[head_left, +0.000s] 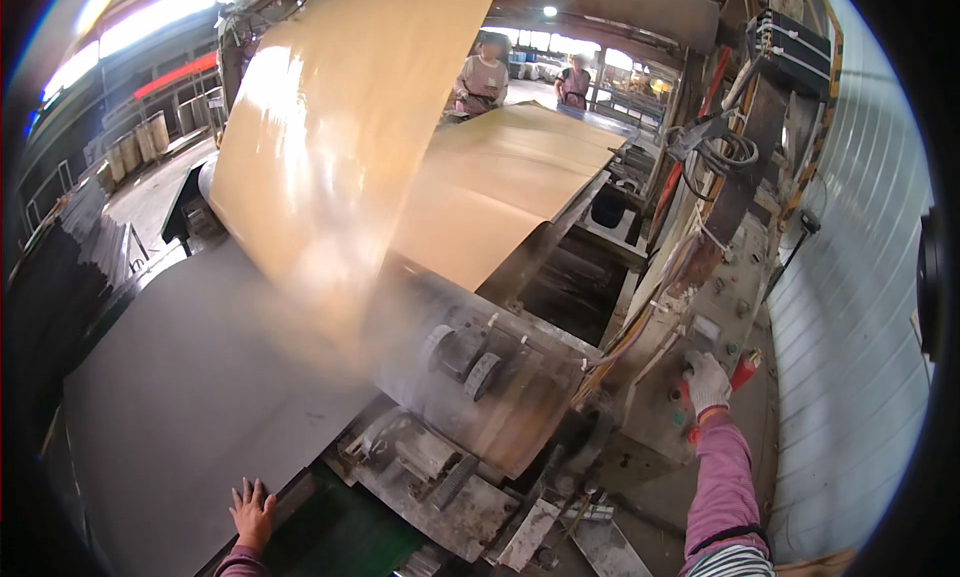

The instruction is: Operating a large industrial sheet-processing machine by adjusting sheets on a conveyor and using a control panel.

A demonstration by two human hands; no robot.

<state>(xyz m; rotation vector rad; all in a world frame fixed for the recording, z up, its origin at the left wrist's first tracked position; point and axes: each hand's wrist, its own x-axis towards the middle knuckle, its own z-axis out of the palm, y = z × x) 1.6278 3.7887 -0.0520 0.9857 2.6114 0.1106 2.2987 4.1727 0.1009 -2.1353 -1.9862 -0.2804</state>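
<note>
My bare left hand (pixel 253 517) is held with its fingers spread at the near edge of a wide dark grey sheet (pixel 200 377). Whether its palm touches the sheet I cannot tell. My right hand (pixel 708 382), in a pale knitted glove, rests on a control panel (pixel 690 442) with its fingers curled over a control that they hide. Green and red buttons sit around it, and a red handle-like part (pixel 746 369) is beside the hand. A glossy tan sheet (pixel 320 127) slopes down to the dark sheet, where haze blurs their meeting line.
A worn metal roller housing (pixel 490 377) stands between my hands. Another tan sheet (pixel 500 197) stretches away behind it. Two people, one in a pink apron (pixel 487 82), stand at its far end. Cables (pixel 725 152) hang at the right, before a white ribbed wall (pixel 850 277).
</note>
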